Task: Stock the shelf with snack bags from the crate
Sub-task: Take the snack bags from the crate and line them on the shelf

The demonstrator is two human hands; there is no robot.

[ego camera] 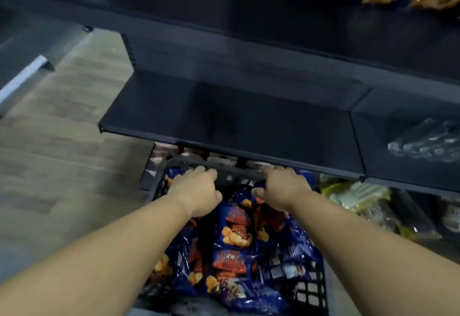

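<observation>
Shelf [231,116] seemingly overhanging crate [239,175]

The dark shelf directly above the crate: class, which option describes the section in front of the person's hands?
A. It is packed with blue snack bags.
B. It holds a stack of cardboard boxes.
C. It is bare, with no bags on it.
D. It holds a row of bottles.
C: the dark shelf shows only bare surface, while the blue snack bags lie in the crate below, whose far rim both hands grip.
</observation>
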